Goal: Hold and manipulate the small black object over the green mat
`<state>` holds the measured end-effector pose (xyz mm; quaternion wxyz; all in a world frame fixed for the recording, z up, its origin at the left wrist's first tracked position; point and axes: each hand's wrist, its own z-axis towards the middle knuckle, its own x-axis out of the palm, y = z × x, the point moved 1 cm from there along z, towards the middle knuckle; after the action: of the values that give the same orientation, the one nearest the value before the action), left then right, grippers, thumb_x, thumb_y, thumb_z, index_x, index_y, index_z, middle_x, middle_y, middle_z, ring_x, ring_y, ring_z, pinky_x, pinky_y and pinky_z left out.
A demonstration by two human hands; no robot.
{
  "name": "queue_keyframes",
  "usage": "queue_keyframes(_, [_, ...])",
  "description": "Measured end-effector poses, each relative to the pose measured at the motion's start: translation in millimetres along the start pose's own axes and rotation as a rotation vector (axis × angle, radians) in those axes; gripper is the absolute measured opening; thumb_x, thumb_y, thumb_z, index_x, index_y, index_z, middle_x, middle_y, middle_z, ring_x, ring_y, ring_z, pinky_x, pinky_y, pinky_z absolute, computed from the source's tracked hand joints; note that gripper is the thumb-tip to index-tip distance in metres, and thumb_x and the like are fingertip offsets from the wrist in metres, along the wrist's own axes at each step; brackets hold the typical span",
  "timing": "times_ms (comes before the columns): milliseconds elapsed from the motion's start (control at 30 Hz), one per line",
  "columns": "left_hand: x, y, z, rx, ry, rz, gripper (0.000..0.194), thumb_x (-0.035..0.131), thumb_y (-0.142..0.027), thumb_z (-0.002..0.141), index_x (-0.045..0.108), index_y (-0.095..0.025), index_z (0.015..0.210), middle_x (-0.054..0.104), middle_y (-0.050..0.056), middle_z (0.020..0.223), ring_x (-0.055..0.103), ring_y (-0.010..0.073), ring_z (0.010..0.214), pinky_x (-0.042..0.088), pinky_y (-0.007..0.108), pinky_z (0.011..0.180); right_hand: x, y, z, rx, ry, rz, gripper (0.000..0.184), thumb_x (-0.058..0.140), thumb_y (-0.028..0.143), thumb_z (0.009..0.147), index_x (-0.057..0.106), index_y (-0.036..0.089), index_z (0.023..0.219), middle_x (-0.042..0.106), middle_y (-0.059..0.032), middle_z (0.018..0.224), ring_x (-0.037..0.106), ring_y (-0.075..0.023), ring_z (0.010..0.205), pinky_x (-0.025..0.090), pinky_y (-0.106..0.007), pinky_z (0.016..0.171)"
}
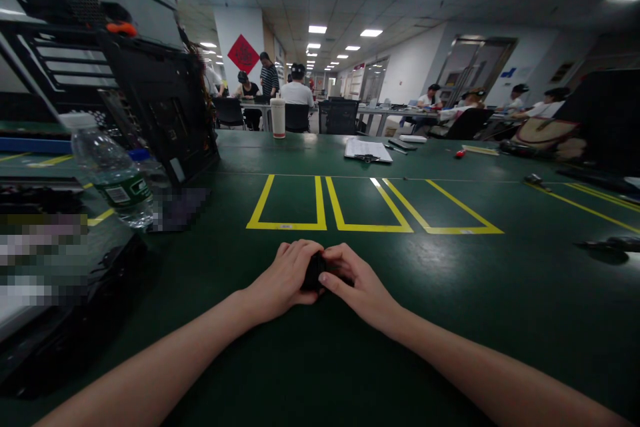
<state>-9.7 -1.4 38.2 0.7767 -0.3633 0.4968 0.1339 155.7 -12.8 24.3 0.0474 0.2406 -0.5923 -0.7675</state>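
Both hands meet around a small black object (315, 271) just above the green table (320, 353), in front of the yellow tape frames. Its kind is hard to tell, since fingers cover most of it. My left hand (286, 279) wraps over it from the left, with the thumb along its near side. From the right, my right hand (361, 285) grips it between thumb and fingers. The middle yellow tape frame (374, 228) lies just beyond my fingertips.
At left are a clear plastic bottle (120, 177) and an open black computer case (155, 93). A clipboard with papers (367, 149) and a white cup (278, 117) stand toward the far edge. A dark cable-like item (613, 245) lies at right. Several people sit beyond.
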Motion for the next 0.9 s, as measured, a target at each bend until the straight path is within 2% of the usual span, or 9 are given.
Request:
queue_keyframes(167, [1.6,0.1,0.6,0.008,-0.012,0.014,0.056,0.062,-0.019,0.069,0.029,-0.02,0.114,0.044,0.007,0.112,0.043,0.023,0.101,0.035,0.04,0.085,1.1,-2.1,2.4,0.041,-0.011,0.074,0.02,0.05,0.025,0.078,0.044,0.023,0.098,0.052,-0.0019,0.097,0.053,-0.0159,0.091,0.047,-0.032,0.076])
queue_keyframes(367, [0.9,-0.3,0.1,-0.001,-0.004,-0.002,0.057,0.062,-0.019,0.069,0.028,-0.02,0.115,0.044,0.007,0.113,0.042,0.0228,0.102,0.035,0.04,0.085,-1.0,1.5,-0.8,0.09,0.021,0.022,0.027,0.048,0.029,0.079,0.043,0.022,0.104,0.05,-0.0036,0.102,0.051,-0.0172,0.094,0.046,-0.036,0.081])
queue_keyframes(600, [-0.3,-0.3,0.2,0.013,-0.012,-0.005,0.054,0.06,-0.019,0.07,0.029,-0.021,0.114,0.044,0.007,0.113,0.043,0.0226,0.101,0.035,0.039,0.084,-0.3,0.2,-0.2,-0.006,-0.005,0.052,0.018,0.053,0.025,0.076,0.047,0.022,0.094,0.048,-0.0012,0.099,0.051,-0.0158,0.094,0.047,-0.033,0.08])
queue_keyframes(700, [-0.2,-0.3,0.0,0.005,-0.011,-0.011,0.054,0.061,-0.02,0.07,0.03,-0.022,0.114,0.045,0.007,0.112,0.044,0.0225,0.101,0.035,0.039,0.084,-0.6,0.0,0.5,0.054,-0.003,0.094,0.019,0.051,0.027,0.077,0.046,0.022,0.095,0.05,-0.0017,0.1,0.051,-0.0167,0.096,0.048,-0.033,0.078])
queue_keyframes(800, [0.1,-0.1,-1.0,-0.013,-0.003,-0.013,0.055,0.061,-0.021,0.07,0.03,-0.021,0.115,0.044,0.007,0.114,0.043,0.0223,0.101,0.035,0.039,0.085,-1.2,0.5,0.8,0.118,0.009,0.09,0.027,0.052,0.028,0.077,0.044,0.022,0.102,0.051,-0.0029,0.103,0.051,-0.0175,0.097,0.046,-0.036,0.082])
queue_keyframes(900, [0.4,0.1,-1.3,-0.025,0.007,-0.019,0.054,0.061,-0.02,0.07,0.03,-0.021,0.115,0.044,0.007,0.114,0.043,0.0221,0.101,0.036,0.039,0.085,-1.2,1.7,0.6,0.108,0.055,0.093,0.025,0.051,0.028,0.078,0.045,0.021,0.101,0.052,-0.003,0.102,0.052,-0.0172,0.095,0.046,-0.036,0.081])
